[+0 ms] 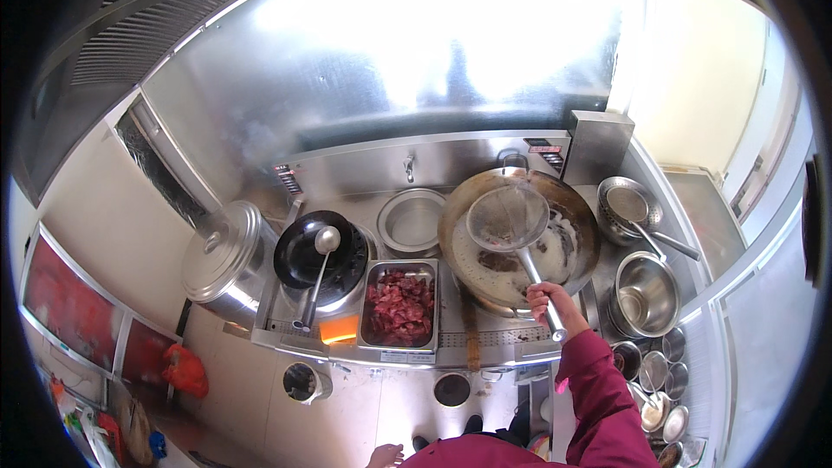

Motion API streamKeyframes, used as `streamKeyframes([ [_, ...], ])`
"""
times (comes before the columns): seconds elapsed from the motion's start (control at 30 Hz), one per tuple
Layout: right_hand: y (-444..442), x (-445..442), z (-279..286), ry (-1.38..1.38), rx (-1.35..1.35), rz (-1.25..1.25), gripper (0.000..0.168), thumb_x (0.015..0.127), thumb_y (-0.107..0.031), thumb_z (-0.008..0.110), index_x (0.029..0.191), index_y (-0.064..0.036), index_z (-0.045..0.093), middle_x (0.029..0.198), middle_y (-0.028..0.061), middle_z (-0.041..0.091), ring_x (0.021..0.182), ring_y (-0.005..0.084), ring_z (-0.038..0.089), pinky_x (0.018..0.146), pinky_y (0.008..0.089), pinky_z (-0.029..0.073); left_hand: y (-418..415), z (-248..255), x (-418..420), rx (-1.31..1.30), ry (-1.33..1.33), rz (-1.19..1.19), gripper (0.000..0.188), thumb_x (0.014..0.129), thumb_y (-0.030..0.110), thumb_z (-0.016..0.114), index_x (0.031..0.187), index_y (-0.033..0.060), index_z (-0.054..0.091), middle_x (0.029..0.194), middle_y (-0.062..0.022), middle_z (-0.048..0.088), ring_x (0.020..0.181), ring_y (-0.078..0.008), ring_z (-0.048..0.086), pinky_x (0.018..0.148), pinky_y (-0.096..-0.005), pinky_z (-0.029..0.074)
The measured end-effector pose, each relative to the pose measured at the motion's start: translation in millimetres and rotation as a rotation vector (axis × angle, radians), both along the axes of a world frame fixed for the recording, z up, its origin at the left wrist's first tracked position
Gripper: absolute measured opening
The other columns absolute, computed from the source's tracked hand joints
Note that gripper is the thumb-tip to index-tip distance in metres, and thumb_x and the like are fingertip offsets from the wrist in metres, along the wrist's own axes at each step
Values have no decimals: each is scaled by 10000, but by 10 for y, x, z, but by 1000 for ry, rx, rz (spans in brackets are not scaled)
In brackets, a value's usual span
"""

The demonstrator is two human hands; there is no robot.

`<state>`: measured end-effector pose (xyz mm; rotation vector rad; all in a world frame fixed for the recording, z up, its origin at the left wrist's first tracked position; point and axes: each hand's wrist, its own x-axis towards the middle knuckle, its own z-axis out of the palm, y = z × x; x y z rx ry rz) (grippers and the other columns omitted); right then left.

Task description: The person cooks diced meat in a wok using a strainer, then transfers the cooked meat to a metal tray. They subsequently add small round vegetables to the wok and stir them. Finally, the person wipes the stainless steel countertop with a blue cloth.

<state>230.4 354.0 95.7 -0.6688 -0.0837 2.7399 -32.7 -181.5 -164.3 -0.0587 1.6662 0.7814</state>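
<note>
My right hand is closed around the metal handle of a round mesh skimmer. The skimmer's mesh is over a large wok of foamy liquid. At the bottom edge my left hand hangs low, away from the stove, with nothing visible in it; its fingers are partly cut off by the frame. Left of the large wok, a steel tray of raw red meat pieces sits at the stove's front. A steel ladle rests in a black wok.
A steel basin stands behind the meat tray. A large lidded pot is at the left. Right of the large wok are a perforated strainer, a deep steel pot and several small containers. A faucet projects from the back panel.
</note>
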Motion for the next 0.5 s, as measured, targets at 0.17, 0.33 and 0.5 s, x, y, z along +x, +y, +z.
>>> streamKeyframes([
  [0.17, -103, 299, 52, -181, 142, -66, 180, 897, -123, 521, 731, -114, 453, 577, -66, 399, 443, 43, 409, 418, 218, 365, 111, 112, -1, -13, 87, -115, 312, 884, 253, 649, 933, -55, 640, 783, -119, 673, 596, -182, 599, 534, -289, 481],
  [0.33, -216, 528, 249, -575, 460, -185, 200, 867, -138, 559, 693, -117, 463, 539, -32, 418, 426, 87, 416, 403, 252, 396, 39, -25, -95, 12, 65, -116, 302, 883, 259, 648, 940, -38, 643, 803, -115, 674, 625, -184, 601, 541, -292, 476],
  [0.5, -178, 820, 130, -872, 649, -312, 106, 800, -84, 603, 775, -53, 505, 597, 35, 493, 452, 147, 510, 392, 320, 449, 94, 30, -80, -7, 38, -109, 297, 887, 235, 643, 973, -48, 630, 834, -132, 674, 664, -201, 616, 563, -301, 497],
])
